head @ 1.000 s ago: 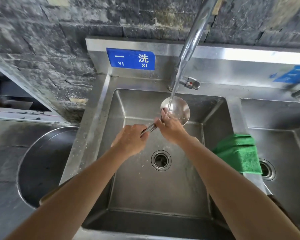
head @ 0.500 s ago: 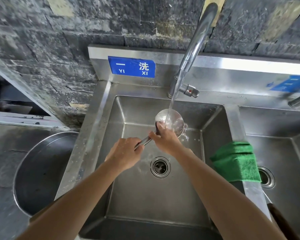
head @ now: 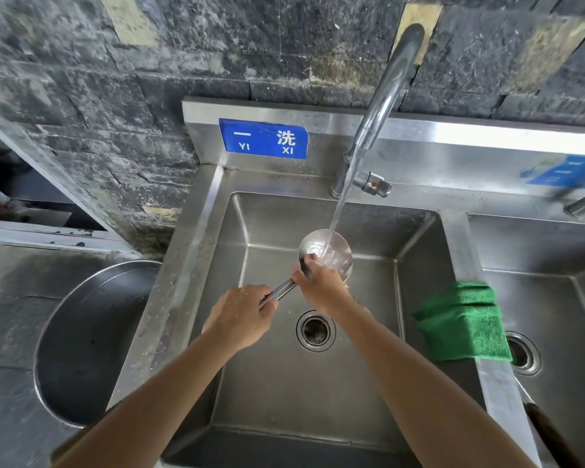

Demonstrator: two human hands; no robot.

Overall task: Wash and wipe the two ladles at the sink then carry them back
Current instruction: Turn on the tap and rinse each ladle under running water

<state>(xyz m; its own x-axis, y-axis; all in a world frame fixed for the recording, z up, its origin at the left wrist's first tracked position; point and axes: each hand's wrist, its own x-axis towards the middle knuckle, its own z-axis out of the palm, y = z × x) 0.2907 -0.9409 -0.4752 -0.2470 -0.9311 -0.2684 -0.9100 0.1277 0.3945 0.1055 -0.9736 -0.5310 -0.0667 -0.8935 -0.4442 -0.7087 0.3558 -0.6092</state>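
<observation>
A steel ladle (head: pixel 328 251) is held over the left sink basin (head: pixel 284 383), its bowl facing up under the running stream from the tap (head: pixel 382 106). Water fills the bowl and spills over. My left hand (head: pixel 240 315) is closed around the ladle's handle. My right hand (head: pixel 321 287) grips the neck and near rim of the bowl, fingers against the metal. A dark handle (head: pixel 551 437) at the lower right edge lies by the divider; I cannot tell whether it is the second ladle.
A green cloth (head: pixel 463 322) hangs over the divider between the two basins. The right basin (head: pixel 554 298) has its own drain. A large round steel bowl (head: pixel 92 339) sits on the dark counter to the left. A stone wall stands behind the sink.
The ladle bowl has turned from tilted toward the wall to facing up under the stream and dropped lower in the basin. Both hands kept their grip and my view tilted upward.
</observation>
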